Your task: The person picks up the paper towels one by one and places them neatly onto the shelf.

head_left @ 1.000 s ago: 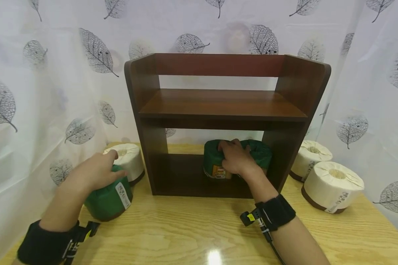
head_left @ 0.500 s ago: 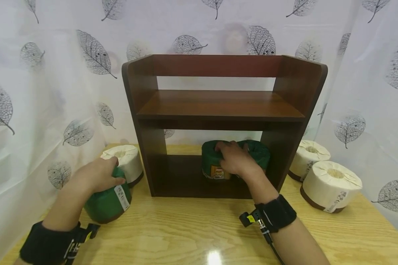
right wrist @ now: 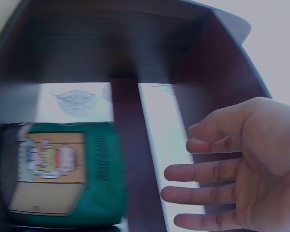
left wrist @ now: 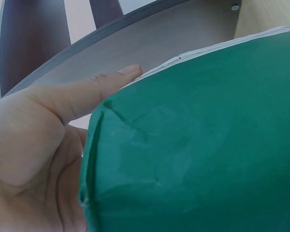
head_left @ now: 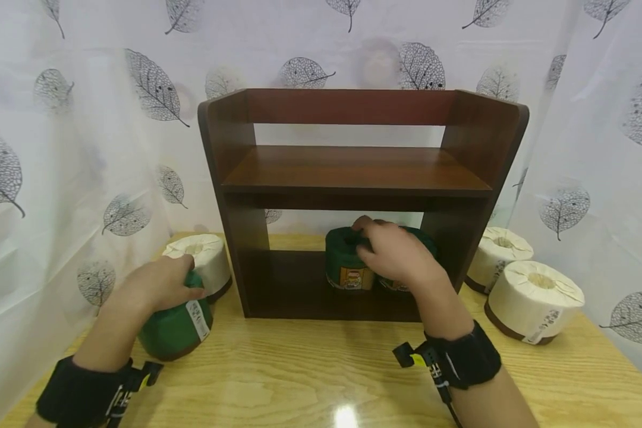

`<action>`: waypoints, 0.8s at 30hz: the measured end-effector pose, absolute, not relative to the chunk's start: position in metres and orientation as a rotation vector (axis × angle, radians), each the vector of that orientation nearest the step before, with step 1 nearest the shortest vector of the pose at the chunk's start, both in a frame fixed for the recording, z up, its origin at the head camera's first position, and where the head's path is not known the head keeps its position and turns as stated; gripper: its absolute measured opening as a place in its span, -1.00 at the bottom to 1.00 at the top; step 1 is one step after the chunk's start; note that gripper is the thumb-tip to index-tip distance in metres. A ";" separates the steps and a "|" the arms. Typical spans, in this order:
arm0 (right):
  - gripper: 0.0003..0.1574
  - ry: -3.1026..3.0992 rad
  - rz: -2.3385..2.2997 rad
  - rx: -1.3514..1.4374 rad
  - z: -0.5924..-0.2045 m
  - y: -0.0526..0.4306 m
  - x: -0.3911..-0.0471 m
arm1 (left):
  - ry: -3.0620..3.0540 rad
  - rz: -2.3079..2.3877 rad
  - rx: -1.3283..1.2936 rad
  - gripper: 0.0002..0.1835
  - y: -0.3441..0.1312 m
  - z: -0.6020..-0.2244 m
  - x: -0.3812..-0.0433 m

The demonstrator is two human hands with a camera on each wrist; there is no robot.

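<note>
- Left hand (head_left: 157, 285) lay over the top of a green roll (head_left: 175, 330) on the counter (head_left: 299, 371). Thumb was stretched along the roll's edge; other fingertips were hidden, so could not tell whether they were clamped on it.
- This roll sat directly under the left hand, its pale label (head_left: 197, 320) just beyond the thumb.
- A cream roll (head_left: 215, 267) with a dark base stood on the counter just past the left hand.
- Right hand (head_left: 398, 252) hovered at the bookshelf's (head_left: 353, 166) lower compartment. Right wrist view: fingers loosely extended and apart, clear of the roll visible there.
- Shelved green roll with an orange-brown picture label (head_left: 350, 268): upright, just left of and below the right hand.
- Second green roll (head_left: 424, 239): behind the right hand, beside the first, partly covered by hand and wrist.
- Two more cream rolls, one nearer (head_left: 537, 303) and one farther (head_left: 500, 254), stood right of the right hand, outside the shelf's side panel.
- Leaf-print curtain (head_left: 107, 125) hung beyond both hands.
</note>
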State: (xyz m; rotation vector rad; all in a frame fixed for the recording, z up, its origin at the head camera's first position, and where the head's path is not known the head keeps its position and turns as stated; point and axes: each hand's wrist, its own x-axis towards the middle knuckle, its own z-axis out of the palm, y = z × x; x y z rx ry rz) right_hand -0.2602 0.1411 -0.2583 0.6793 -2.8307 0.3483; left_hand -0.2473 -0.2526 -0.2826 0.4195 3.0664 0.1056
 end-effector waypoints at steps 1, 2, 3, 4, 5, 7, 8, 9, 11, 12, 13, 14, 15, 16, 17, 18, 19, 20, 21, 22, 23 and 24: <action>-0.46 -2.813 0.349 0.676 -0.254 0.143 -0.256 | 3.063 0.107 0.414 -0.36 -0.253 -0.282 -0.247; -0.46 -2.799 0.355 0.669 -0.250 0.146 -0.252 | 3.060 0.111 0.408 -0.35 -0.253 -0.282 -0.247; -0.46 -2.783 0.363 0.656 -0.246 0.148 -0.248 | 3.059 0.114 0.402 -0.34 -0.253 -0.282 -0.247; -0.47 -2.759 0.375 0.643 -0.242 0.150 -0.244 | 3.057 0.119 0.397 -0.34 -0.253 -0.282 -0.247; -0.49 -2.740 0.390 0.634 -0.238 0.153 -0.240 | 3.056 0.126 0.393 -0.33 -0.253 -0.282 -0.247; -0.51 -2.698 0.424 0.620 -0.230 0.158 -0.233 | 3.054 0.135 0.389 -0.33 -0.253 -0.282 -0.247; -0.53 -2.674 0.441 0.619 -0.227 0.161 -0.230 | 3.054 0.138 0.390 -0.34 -0.253 -0.282 -0.247; -0.55 -2.644 0.454 0.625 -0.224 0.164 -0.227 | 3.054 0.140 0.392 -0.34 -0.253 -0.282 -0.247; -0.59 -2.581 0.459 0.632 -0.218 0.170 -0.220 | 3.053 0.139 0.397 -0.34 -0.253 -0.282 -0.247; -0.60 -2.552 0.457 0.629 -0.216 0.172 -0.216 | 3.054 0.138 0.400 -0.34 -0.253 -0.282 -0.247; -0.62 -2.522 0.458 0.631 -0.213 0.175 -0.213 | 3.056 0.136 0.399 -0.35 -0.253 -0.282 -0.247; -0.63 -2.485 0.455 0.625 -0.211 0.177 -0.209 | 3.054 0.137 0.396 -0.36 -0.253 -0.283 -0.247; -0.64 -2.443 0.457 0.616 -0.209 0.180 -0.206 | 3.052 0.138 0.396 -0.35 -0.253 -0.283 -0.247; -0.66 -2.399 0.462 0.604 -0.208 0.182 -0.204 | 3.051 0.138 0.396 -0.35 -0.253 -0.283 -0.247; -0.68 -2.349 0.477 0.592 -0.207 0.185 -0.202 | 3.051 0.141 0.391 -0.36 -0.253 -0.284 -0.247; -0.70 -2.289 0.497 0.578 -0.205 0.188 -0.200 | 3.049 0.145 0.390 -0.36 -0.253 -0.284 -0.247; -0.72 -2.218 0.517 0.564 -0.204 0.191 -0.200 | 3.049 0.145 0.390 -0.36 -0.253 -0.284 -0.247; -0.74 -2.140 0.543 0.544 -0.203 0.195 -0.200 | 3.048 0.145 0.394 -0.35 -0.253 -0.284 -0.247; -0.75 -2.060 0.570 0.522 -0.203 0.198 -0.200 | 3.049 0.142 0.401 -0.34 -0.253 -0.284 -0.247; -0.76 -1.977 0.596 0.500 -0.202 0.202 -0.201 | 3.050 0.140 0.403 -0.34 -0.253 -0.284 -0.247; -0.75 -1.893 0.626 0.472 -0.201 0.205 -0.203 | 3.052 0.136 0.406 -0.34 -0.253 -0.284 -0.247; -0.74 -1.809 0.654 0.439 -0.200 0.208 -0.205 | 3.054 0.130 0.410 -0.34 -0.253 -0.284 -0.247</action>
